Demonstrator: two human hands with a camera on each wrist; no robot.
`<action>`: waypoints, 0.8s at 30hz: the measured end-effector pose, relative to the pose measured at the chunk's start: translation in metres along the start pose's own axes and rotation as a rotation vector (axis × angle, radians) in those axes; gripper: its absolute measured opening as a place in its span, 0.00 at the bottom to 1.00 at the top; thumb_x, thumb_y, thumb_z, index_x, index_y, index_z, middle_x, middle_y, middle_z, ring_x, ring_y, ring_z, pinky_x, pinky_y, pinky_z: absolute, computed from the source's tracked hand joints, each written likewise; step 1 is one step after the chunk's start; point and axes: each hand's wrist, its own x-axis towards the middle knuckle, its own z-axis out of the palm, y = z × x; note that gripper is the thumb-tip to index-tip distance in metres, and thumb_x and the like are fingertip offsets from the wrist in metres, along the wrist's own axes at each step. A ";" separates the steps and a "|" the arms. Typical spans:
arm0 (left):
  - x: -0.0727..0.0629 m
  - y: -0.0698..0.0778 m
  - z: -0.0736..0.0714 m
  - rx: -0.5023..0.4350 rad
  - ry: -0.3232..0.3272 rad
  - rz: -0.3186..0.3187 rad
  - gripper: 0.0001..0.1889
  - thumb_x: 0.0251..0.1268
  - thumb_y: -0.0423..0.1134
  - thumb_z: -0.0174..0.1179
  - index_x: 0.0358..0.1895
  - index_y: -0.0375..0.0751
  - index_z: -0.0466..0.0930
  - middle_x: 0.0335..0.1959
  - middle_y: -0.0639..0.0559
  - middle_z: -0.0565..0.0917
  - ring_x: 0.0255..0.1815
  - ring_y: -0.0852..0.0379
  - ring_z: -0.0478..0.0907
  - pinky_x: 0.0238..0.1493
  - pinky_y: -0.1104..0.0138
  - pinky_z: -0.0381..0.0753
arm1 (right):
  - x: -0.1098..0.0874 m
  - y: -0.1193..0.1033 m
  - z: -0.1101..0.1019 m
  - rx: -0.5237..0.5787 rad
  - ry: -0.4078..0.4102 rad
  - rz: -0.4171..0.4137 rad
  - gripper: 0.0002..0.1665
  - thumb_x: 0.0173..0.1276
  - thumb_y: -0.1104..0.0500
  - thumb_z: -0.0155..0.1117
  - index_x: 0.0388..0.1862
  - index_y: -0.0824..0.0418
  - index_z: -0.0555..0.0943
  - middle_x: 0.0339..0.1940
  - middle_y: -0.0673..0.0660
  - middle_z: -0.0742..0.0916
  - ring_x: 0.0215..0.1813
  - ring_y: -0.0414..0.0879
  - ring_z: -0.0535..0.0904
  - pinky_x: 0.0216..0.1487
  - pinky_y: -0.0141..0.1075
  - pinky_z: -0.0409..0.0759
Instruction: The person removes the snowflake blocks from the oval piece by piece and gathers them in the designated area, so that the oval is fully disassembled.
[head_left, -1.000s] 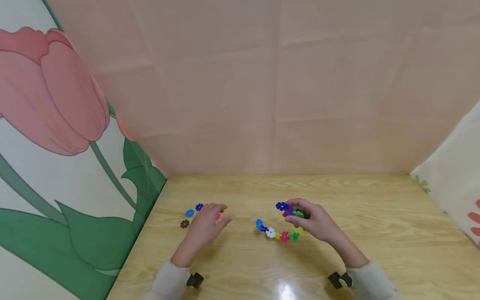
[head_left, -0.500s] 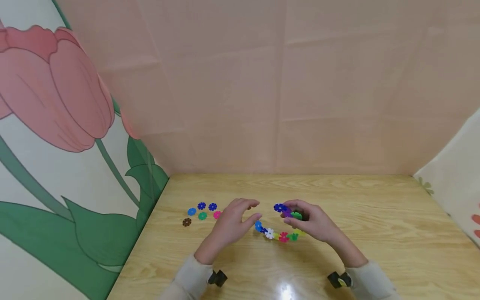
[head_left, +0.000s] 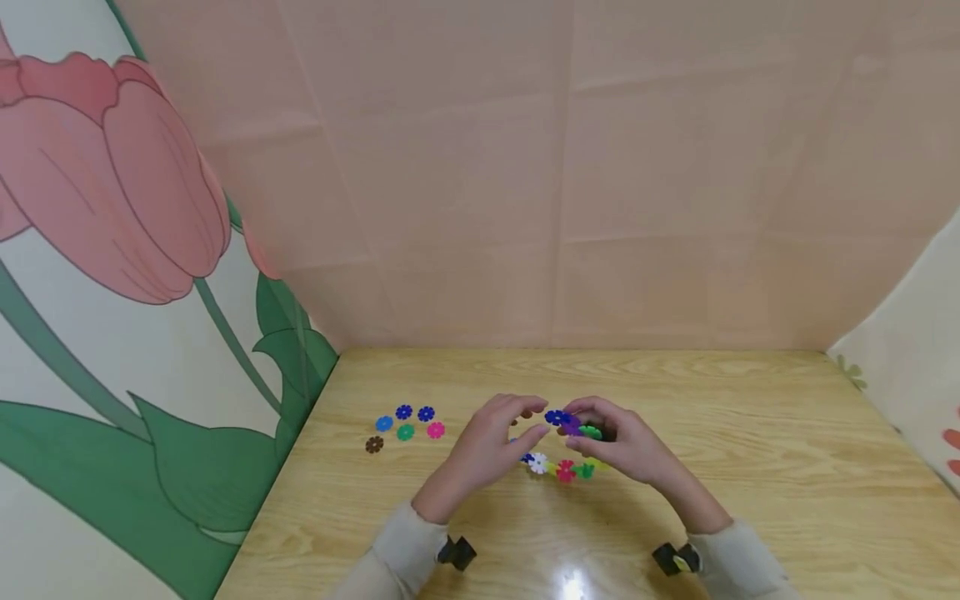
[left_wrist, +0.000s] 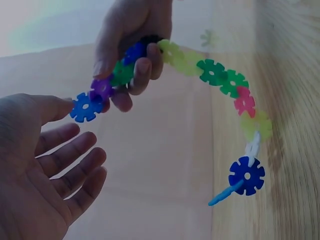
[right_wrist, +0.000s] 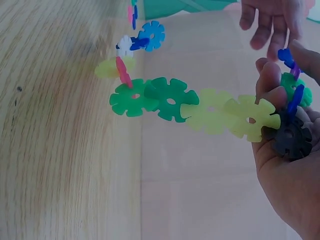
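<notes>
A chain of snowflake-shaped plastic discs (left_wrist: 211, 72) is slotted together in several colours. My right hand (head_left: 626, 437) grips it near one end, with a black disc (right_wrist: 291, 139) in the palm and a purple disc (left_wrist: 102, 89) by the fingertips. Beyond them sticks out the blue end disc (left_wrist: 86, 106). From that hand the rest curves down and left through yellow, green, pink and white to a light blue disc (right_wrist: 151, 36). Close to the blue end disc is my left hand (head_left: 487, 442), its fingers loosely bent and holding nothing; its thumb tip is right at the disc's edge.
Loose discs lie at the left of the wooden table (head_left: 750, 417): brown (head_left: 374, 445), light blue (head_left: 384, 423), green (head_left: 406, 432), pink (head_left: 436, 430) and two dark blue. A pinkish cloth (head_left: 555, 208) hangs behind, and a tulip-printed panel (head_left: 135, 208) stands left.
My left hand has moved right, from over the loose discs to the chain's blue end, uncovering the green and pink discs. The right hand stays nearly in place with the chain.
</notes>
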 end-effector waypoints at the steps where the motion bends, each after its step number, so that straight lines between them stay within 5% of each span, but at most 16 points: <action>1: 0.001 0.000 0.001 -0.004 0.005 0.009 0.20 0.77 0.51 0.56 0.64 0.47 0.79 0.56 0.56 0.83 0.55 0.58 0.79 0.51 0.66 0.82 | 0.000 0.000 0.000 -0.004 0.002 0.007 0.18 0.70 0.67 0.68 0.57 0.64 0.77 0.40 0.64 0.88 0.31 0.42 0.83 0.29 0.34 0.83; 7: 0.007 0.002 0.006 -0.020 0.009 0.018 0.17 0.76 0.49 0.59 0.61 0.48 0.80 0.53 0.56 0.83 0.53 0.59 0.80 0.47 0.74 0.79 | -0.001 -0.001 0.000 -0.012 -0.003 0.042 0.17 0.70 0.65 0.68 0.56 0.64 0.78 0.37 0.55 0.88 0.28 0.45 0.82 0.27 0.36 0.83; 15: 0.013 0.001 0.014 -0.050 0.016 0.088 0.12 0.73 0.45 0.62 0.54 0.47 0.84 0.46 0.57 0.85 0.46 0.65 0.77 0.44 0.72 0.81 | 0.000 0.000 -0.001 0.000 -0.017 0.028 0.17 0.70 0.66 0.67 0.57 0.65 0.79 0.37 0.55 0.89 0.30 0.42 0.84 0.28 0.39 0.85; 24: 0.014 0.002 0.014 -0.121 -0.019 -0.012 0.10 0.73 0.43 0.61 0.50 0.46 0.87 0.43 0.58 0.85 0.41 0.69 0.76 0.42 0.76 0.79 | -0.001 0.002 0.000 0.016 -0.035 0.027 0.17 0.71 0.66 0.67 0.56 0.66 0.79 0.39 0.60 0.89 0.32 0.43 0.85 0.31 0.37 0.85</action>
